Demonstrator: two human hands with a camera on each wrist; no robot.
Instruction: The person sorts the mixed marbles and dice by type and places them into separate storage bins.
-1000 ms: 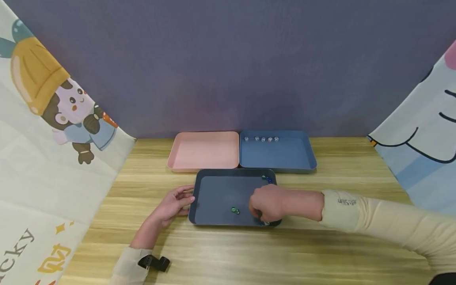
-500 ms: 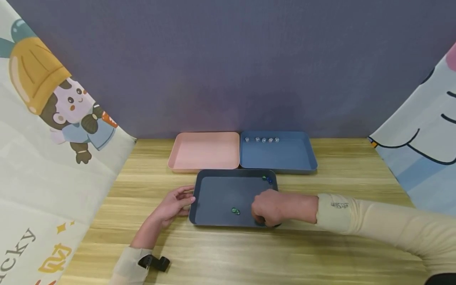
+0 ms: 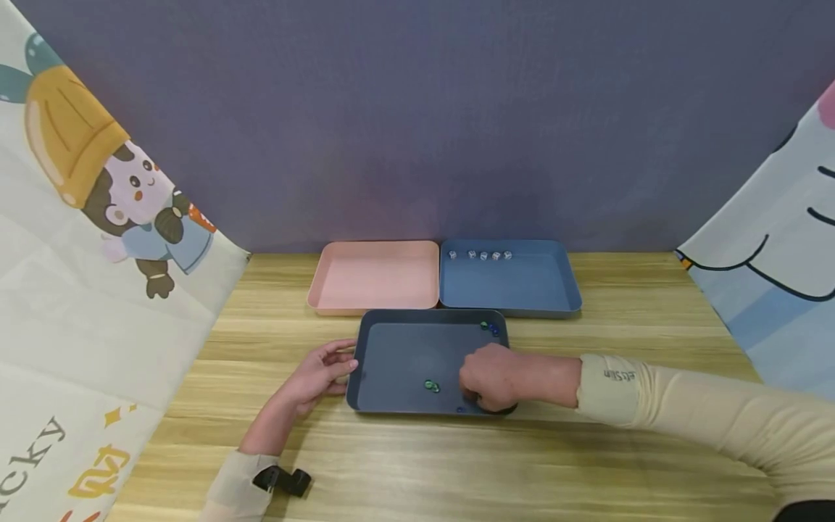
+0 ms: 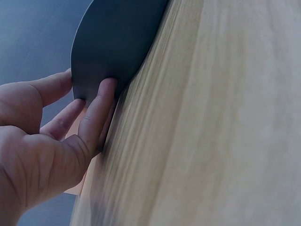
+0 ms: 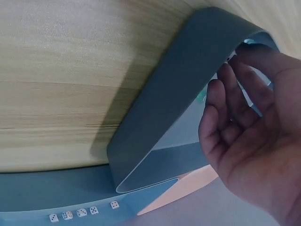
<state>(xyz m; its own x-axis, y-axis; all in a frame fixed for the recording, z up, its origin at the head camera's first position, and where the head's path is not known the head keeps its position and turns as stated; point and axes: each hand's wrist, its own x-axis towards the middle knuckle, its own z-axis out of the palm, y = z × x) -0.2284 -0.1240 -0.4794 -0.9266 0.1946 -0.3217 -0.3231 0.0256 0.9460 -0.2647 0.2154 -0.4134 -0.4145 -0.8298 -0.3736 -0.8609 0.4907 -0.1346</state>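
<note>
A dark grey tray (image 3: 398, 362) lies on the wooden table. My left hand (image 3: 320, 375) grips its left wall, thumb at the rim and fingers against the outside (image 4: 96, 110). Inside the tray's front right corner, my right hand (image 3: 492, 377) has its fingers curled. In the right wrist view, a bit of a white die (image 5: 230, 57) shows at the thumb and index fingertips, which pinch it; the rest is hidden. Green marbles (image 3: 430, 386) lie left of this hand and a blue marble (image 3: 460, 409) by the front wall. A green marble (image 3: 484, 325) and blue marbles (image 3: 493, 330) sit in the back right corner.
Behind the grey tray stand a pink tray (image 3: 378, 279) on the left and a blue tray (image 3: 515, 286) on the right, side by side. Several white dice (image 3: 484, 256) form a row along the blue tray's back. A grey curtain (image 3: 417, 130) hangs behind.
A blue marble now shows by the front wall, left of my right hand. The white piece seen in the front right corner a second ago is hidden. My left hand stays in place.
</note>
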